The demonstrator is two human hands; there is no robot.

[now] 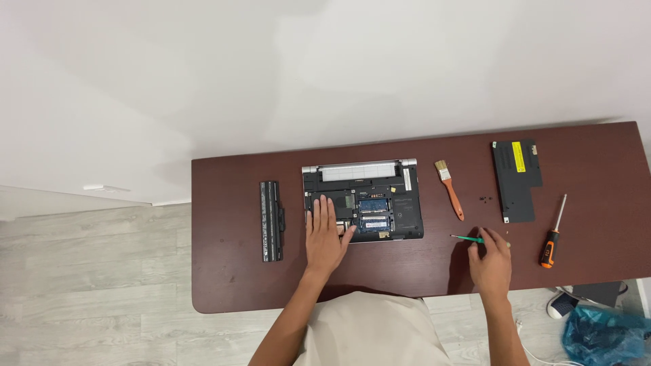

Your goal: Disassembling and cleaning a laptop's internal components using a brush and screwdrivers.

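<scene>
A long black battery (271,220) lies on the dark brown table (224,285), well to the left of the left hand (325,237). The left hand lies flat on the open laptop (363,200), with its grip let go and the fingers spread. The laptop is upside down with its cover off, so the green and blue boards inside show just right of the fingers. Nothing sits between this hand and the laptop.

Next comes a paint brush (450,190) with an orange handle. It lies near the right hand (491,261), up and a bit left of it. The right hand holds a thin green tool (469,238) in a pinch grip, and the tip of the tool pokes out to the left, low over the table. Some tiny dark screws (485,199) lie just above this hand. Past them, up and to the right, lies the flat black cover (517,178) with a yellow sticker. An orange and black screwdriver (553,234) lies to the right of the right hand, not touching it.

On the floor, at the far right, are a blue plastic bag (600,339) and a shoe (561,305).
</scene>
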